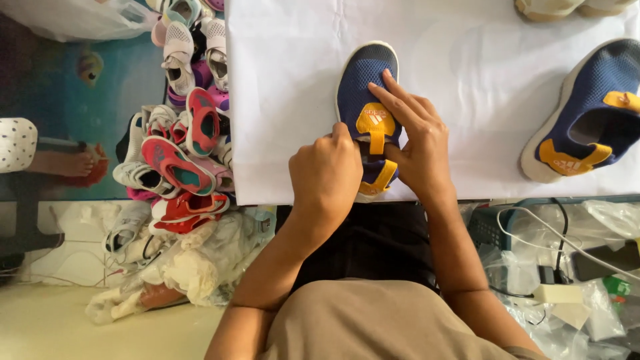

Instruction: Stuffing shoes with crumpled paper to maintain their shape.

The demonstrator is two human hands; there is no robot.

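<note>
Head view: a small navy mesh shoe with yellow strap [365, 100] lies near the front edge of the white-covered table [293, 100]. The left hand [325, 173] pinches closed on its heel opening; the right hand [415, 137] presses fingers on the strap. A matching larger navy shoe [587, 113] lies well apart, right. A pile of colourful children's sandals [183, 133] sits on the floor.

Second navy mesh shoe with yellow heel tab [587, 113], lying at the right edge of the white-covered worktop [293, 100]. Pale shoe soles [567, 8] at its far right corner. Pile of small red, pink and white shoes [180, 127] on the floor beside its left edge. White cables [533, 223] and clear plastic bags [600, 313] below its near right edge.
</note>
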